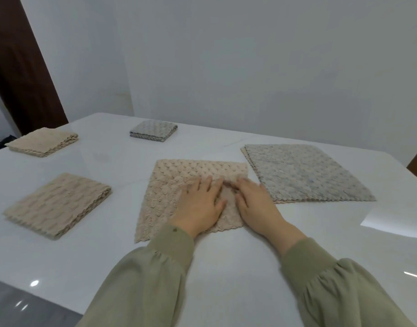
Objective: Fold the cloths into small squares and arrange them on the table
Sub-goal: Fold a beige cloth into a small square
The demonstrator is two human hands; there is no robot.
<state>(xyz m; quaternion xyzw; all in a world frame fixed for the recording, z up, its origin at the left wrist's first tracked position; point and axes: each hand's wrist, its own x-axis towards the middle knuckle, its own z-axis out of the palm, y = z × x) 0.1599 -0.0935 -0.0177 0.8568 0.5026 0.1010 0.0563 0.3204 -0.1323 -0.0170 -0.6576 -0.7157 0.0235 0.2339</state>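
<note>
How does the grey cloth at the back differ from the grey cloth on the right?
The back grey cloth is folded into a small, thick square with layered edges; the right grey cloth lies spread open, flat and much wider. The back one sits alone; the right one has a beige edge showing beneath. Both share a bumpy grey texture.

Beige bumpy cloth point(176, 185); grey speckled cloth point(304, 173); white table point(226, 267); olive sleeves point(155, 274).

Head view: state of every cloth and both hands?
Centre beige cloth: spread flat, under both hands.
Large grey cloth: spread flat, untouched.
Near-left beige cloth: folded.
Far-left beige cloth: folded.
Small grey cloth: folded square.
Left hand: flat, pressing centre beige cloth.
Right hand: flat, pressing it too.
</note>
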